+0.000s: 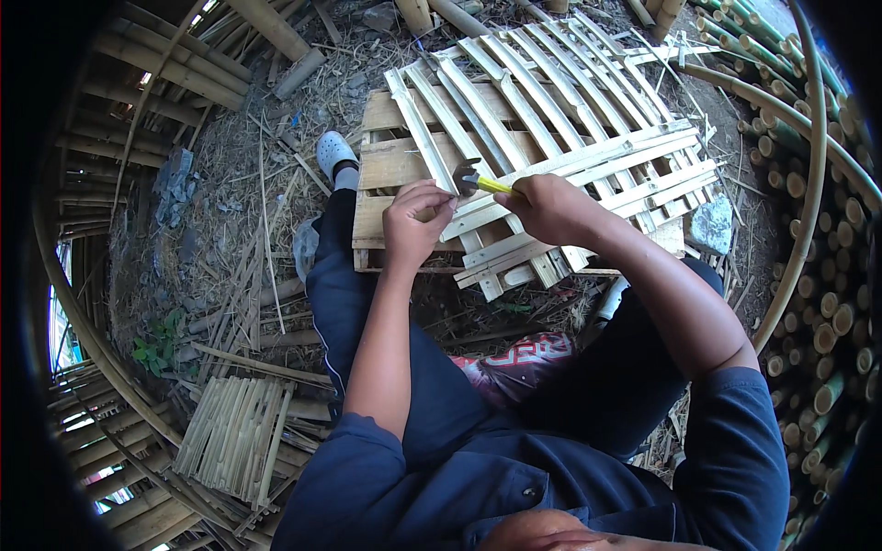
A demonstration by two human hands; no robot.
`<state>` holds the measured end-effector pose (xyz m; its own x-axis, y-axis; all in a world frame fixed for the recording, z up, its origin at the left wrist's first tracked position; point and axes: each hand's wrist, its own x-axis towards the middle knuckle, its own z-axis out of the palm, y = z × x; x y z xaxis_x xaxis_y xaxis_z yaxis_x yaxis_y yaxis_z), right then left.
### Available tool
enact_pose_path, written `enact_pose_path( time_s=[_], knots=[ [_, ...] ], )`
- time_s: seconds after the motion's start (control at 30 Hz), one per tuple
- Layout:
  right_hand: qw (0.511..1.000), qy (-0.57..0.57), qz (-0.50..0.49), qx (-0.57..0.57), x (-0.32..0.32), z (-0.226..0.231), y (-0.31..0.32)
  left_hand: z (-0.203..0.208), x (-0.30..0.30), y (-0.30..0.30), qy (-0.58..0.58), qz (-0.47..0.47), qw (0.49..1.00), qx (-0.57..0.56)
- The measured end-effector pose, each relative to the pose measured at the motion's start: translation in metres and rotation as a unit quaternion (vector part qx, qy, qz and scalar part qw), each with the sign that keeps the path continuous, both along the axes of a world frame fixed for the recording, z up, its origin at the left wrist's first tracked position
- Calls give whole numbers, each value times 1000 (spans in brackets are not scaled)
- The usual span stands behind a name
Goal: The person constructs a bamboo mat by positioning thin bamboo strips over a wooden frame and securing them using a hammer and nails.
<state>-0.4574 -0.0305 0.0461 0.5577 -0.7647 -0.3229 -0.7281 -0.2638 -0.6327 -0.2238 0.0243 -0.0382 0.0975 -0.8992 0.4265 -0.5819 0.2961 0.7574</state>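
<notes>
My right hand [551,209] is closed round the yellow handle of a claw hammer [467,174], whose dark head is over the left edge of a bamboo slat panel [588,170]. Close beside the hammer head, my left hand [418,216] has its thumb and forefinger pinched together at the end of a slat. Whatever they hold, if anything, is too small to make out. Long split-bamboo strips run away from me, with several others crossing them at the near right. Under the panel is a wooden pallet-like platform [381,151].
Cut bamboo poles [827,312] are stacked along the right. A pale stone [710,225] is beside the platform's right corner. To the lower left lies a bundle of short bamboo sticks [234,432]. Straw and scraps litter the ground [230,230]. My left foot wears a light clog [334,154].
</notes>
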Motion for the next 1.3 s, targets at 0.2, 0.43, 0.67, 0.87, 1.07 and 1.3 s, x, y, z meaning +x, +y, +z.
enact_pose_path(
  time_s=[0.2, 0.43, 0.67, 0.87, 1.07, 1.3],
  knots=[
    [999, -36, -22, -1, 7, 17, 7, -1, 2, -1, -12, -12, 1000, 6],
    [1000, 2, 2, 31, 8, 20, 18, -4, 4, 0, -17, -17, 1000, 7],
    [999, -22, 45, -15, 9, 22, 19, -5, 6, 0, -23, -28, 999, 11],
    [998, -33, -39, 33, 12, 24, 20, -5, 2, 2, 4, -13, 1000, 20],
    [998, -33, -35, 27, 13, 25, 23, -9, 3, 2, -1, -2, 1000, 17],
    [999, -28, -20, -8, 17, 15, 26, -9, 2, 1, -8, -2, 1000, 27]
  ],
)
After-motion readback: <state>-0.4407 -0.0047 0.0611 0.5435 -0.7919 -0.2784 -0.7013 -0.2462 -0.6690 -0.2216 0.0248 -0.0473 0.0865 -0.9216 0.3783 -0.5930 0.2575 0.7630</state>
